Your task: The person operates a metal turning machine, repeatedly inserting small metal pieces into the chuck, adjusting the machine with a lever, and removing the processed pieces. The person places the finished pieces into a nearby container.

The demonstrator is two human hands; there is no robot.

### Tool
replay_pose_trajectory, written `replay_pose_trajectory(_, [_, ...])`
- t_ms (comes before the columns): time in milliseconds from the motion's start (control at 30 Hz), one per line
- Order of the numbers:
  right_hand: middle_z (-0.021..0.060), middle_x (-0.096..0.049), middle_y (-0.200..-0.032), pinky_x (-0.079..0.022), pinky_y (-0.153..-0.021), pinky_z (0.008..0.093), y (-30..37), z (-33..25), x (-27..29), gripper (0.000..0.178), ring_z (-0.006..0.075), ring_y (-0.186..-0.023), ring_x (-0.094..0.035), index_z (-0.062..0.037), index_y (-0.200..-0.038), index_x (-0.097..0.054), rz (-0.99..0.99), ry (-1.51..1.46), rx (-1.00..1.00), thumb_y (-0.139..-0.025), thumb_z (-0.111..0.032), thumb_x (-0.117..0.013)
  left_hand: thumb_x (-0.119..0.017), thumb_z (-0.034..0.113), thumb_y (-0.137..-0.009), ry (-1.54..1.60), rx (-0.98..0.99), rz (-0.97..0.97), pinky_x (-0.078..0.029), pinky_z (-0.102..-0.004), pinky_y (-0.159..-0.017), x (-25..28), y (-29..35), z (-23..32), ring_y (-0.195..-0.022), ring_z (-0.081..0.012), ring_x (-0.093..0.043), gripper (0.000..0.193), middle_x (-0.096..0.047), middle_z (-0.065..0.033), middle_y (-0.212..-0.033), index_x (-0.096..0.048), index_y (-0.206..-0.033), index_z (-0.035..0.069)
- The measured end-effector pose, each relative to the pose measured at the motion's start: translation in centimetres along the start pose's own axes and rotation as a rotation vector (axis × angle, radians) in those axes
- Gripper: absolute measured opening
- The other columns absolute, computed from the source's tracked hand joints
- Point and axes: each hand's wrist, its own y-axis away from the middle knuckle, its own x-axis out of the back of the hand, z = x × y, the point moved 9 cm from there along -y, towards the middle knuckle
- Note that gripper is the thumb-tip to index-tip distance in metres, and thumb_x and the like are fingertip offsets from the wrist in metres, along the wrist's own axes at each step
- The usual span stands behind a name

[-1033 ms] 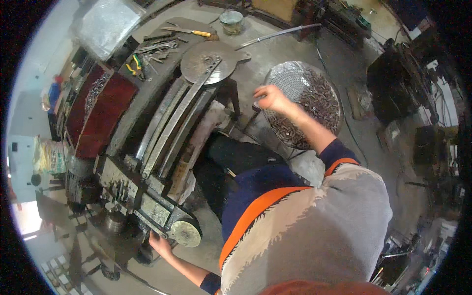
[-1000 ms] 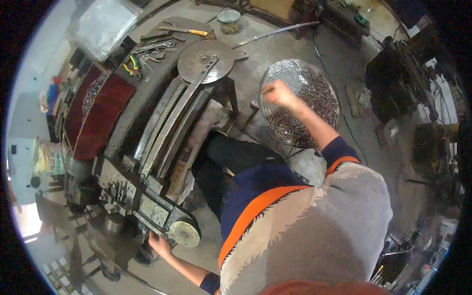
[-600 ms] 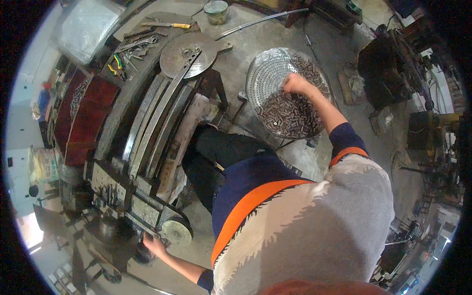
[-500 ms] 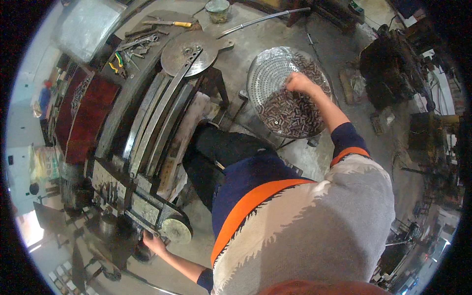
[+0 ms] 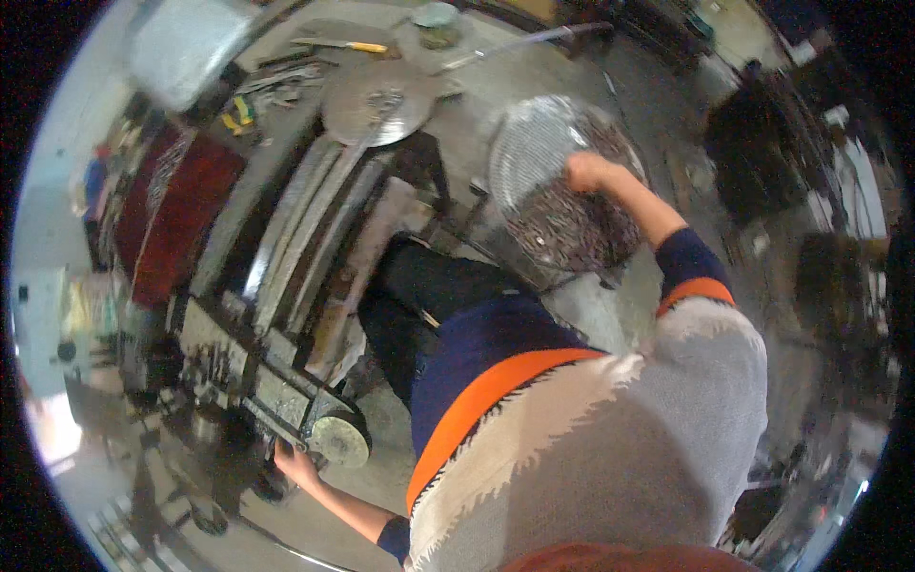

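My right hand is over a round perforated metal pan, its fingers drawn together. Whatever may be between those fingers is hidden. Many small dark cylindrical metal pieces lie heaped in the near and right parts of the pan. At the lower left, my left hand is at the near end of a long metal machine, beside a pale round disc. Its fingers are curled at the machine's edge, and what they grip cannot be made out.
On the machine's far end sits a round metal plate. Beyond it are a bucket and a long metal bar. Pliers with yellow-green handles lie among hand tools. A dark red tray stands to the left.
The whole view has shifted slightly and blurred. My right hand stays over the pan with its fingers closed, and my left hand remains at the machine's end.
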Motion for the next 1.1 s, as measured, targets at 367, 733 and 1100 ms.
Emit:
replay_pose_trajectory(367, [0.0202, -0.062, -0.073, -0.049, -0.068, 0.0429, 0.2, -0.1, -2.1, 0.02, 0.0357, -0.072, -0.06, -0.0014, -0.066, -0.062, -0.095, 0.23, 0.178, -0.06, -0.02, -0.06, -0.059, 0.025, -0.074, -0.147, 0.186, 0.124, -0.047, -0.0394, -0.071, 1.7, 0.1, 2.0, -0.081, -0.0335, -0.06, 0.033, -0.062, -0.0182, -0.085, -0.062, -0.099, 0.003])
replay_pose_trajectory(733, [0.0202, -0.062, -0.082, -0.049, -0.072, 0.0396, -3.7, 3.0, -4.4, 0.032, 0.0355, -0.08, -0.059, -0.0036, -0.074, -0.066, -0.085, 0.403, 0.21, -0.057, -0.031, -0.061, -0.061, 0.028, -0.072, -0.192, 0.193, 0.233, -0.047, -0.0408, -0.072, 3.0, 0.5, 3.2, -0.082, -0.0336, -0.06, 0.032, -0.063, -0.0178, -0.085, -0.064, -0.093, 0.005])
replay_pose_trajectory(1100, [0.0216, -0.062, -0.084, -0.049, -0.071, 0.0411, -7.6, 3.3, -6.9, 0.034, 0.0357, -0.081, -0.06, 0.0002, -0.076, -0.065, -0.294, 0.59, 0.306, -0.062, -0.03, -0.058, -0.061, 0.027, -0.072, -0.156, 0.267, 0.17, -0.048, -0.0405, -0.07, 3.0, 1.1, 2.6, -0.08, -0.0326, -0.06, 0.028, -0.063, -0.0164, -0.081, -0.065, -0.091, 0.006])
